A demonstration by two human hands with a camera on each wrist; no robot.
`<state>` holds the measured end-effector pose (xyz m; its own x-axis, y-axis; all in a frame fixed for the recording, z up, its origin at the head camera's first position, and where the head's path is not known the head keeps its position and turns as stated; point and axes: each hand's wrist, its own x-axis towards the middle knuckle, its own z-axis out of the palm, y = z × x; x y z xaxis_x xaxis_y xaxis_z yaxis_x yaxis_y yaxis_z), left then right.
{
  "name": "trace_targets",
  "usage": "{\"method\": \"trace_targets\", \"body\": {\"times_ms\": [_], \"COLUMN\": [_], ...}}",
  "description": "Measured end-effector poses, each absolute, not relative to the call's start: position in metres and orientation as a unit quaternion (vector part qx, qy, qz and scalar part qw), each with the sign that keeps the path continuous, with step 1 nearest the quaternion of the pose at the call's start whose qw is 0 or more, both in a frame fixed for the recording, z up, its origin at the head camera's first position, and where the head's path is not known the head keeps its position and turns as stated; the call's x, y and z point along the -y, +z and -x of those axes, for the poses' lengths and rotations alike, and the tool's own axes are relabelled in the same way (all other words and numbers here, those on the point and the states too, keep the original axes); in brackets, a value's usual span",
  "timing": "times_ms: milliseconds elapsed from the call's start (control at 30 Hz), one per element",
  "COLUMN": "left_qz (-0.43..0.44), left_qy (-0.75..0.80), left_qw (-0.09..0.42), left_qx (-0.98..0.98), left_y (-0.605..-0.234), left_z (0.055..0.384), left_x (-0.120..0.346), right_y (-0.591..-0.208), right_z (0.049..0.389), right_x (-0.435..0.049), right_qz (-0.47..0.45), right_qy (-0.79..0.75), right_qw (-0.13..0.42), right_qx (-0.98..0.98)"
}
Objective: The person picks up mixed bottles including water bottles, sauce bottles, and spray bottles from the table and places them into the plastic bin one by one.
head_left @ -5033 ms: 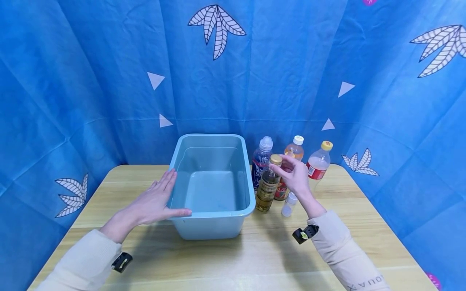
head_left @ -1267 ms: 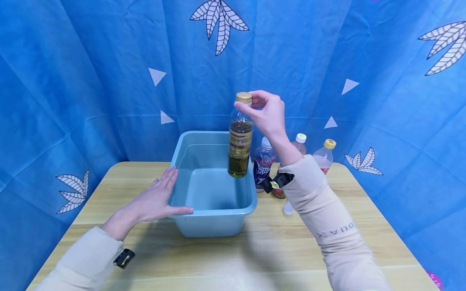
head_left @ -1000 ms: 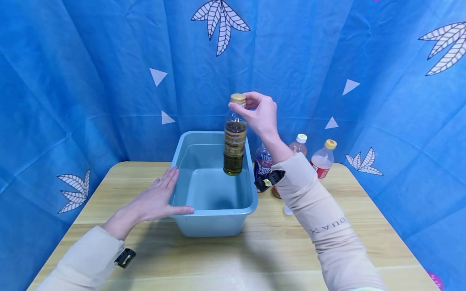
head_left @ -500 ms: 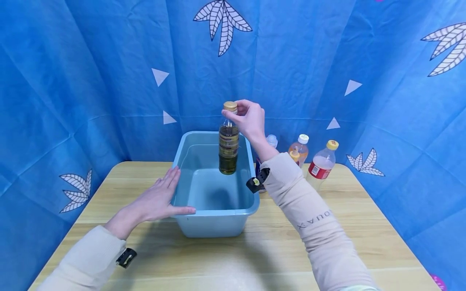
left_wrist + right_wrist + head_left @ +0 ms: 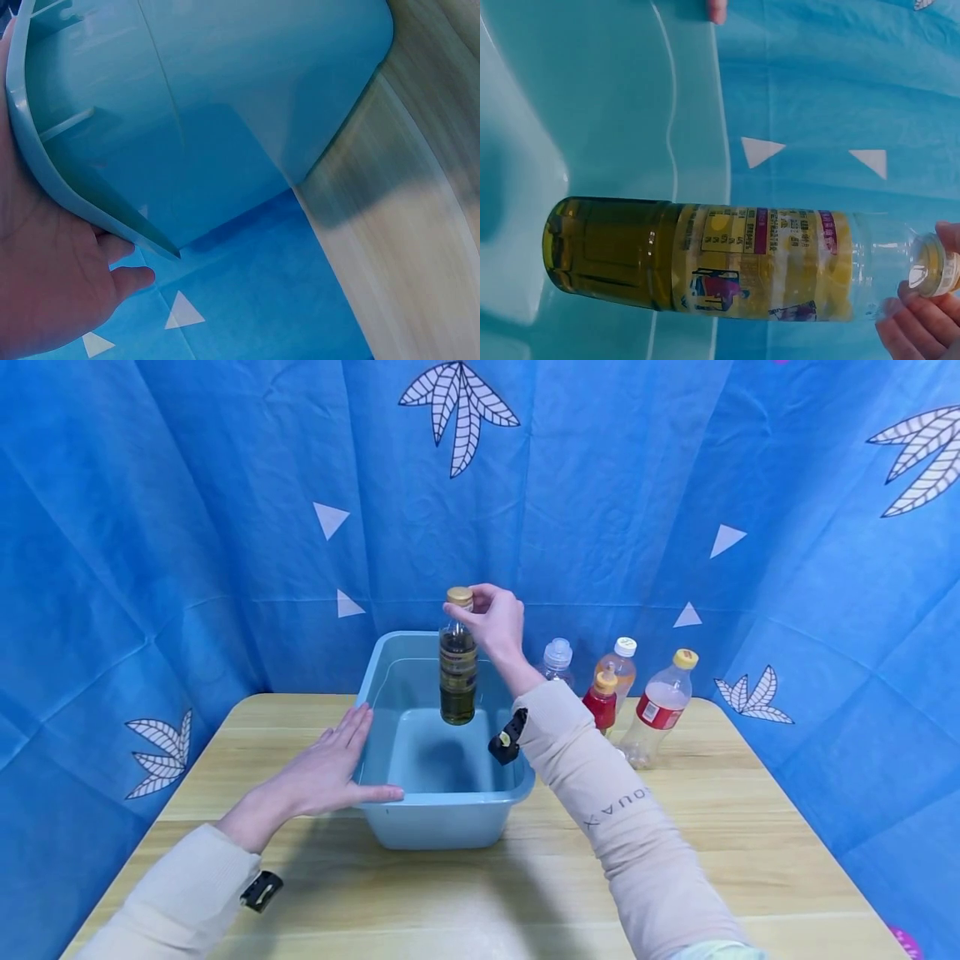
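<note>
My right hand pinches the neck of an oil bottle, just under its gold cap. The bottle hangs upright over the light-blue plastic basin, its lower part below the level of the far rim in the head view. Yellow-green oil and a printed label show in the right wrist view, where the bottle lies across the picture. My left hand rests with straight fingers along the basin's left rim, the thumb over the near left corner. The left wrist view shows that hand against the rim's outside.
Right of the basin stand a clear-capped bottle, a red bottle with a yellow cap, a white-capped bottle of orange drink and a yellow-capped bottle with a red label. Blue curtain hangs behind the wooden table.
The right hand has taken the oil bottle from the table, lifted it over the basin, then moved it left and lower. The left hand has stayed on the rim.
</note>
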<state>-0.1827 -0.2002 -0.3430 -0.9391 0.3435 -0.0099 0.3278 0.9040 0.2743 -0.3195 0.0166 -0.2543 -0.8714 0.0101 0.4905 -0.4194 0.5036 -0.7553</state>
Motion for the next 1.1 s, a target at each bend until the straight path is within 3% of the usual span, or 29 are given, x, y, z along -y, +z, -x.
{"method": "trace_targets", "body": {"times_ms": [367,1100], "left_qz": [-0.171,-0.174], "left_qy": [0.137,0.135], "left_qw": [0.031,0.026], "left_qx": [-0.975,-0.975], "left_y": [-0.341,-0.341], "left_z": [0.182,0.182], "left_x": [0.199,0.199], "right_y": [-0.271,-0.305], "right_z": [0.327,0.341], "right_x": [-0.003,0.022], "right_qz": [-0.097,-0.084], "right_qy": [0.497,0.507], "right_qw": [0.185,0.176], "right_qx": [0.842,0.84]}}
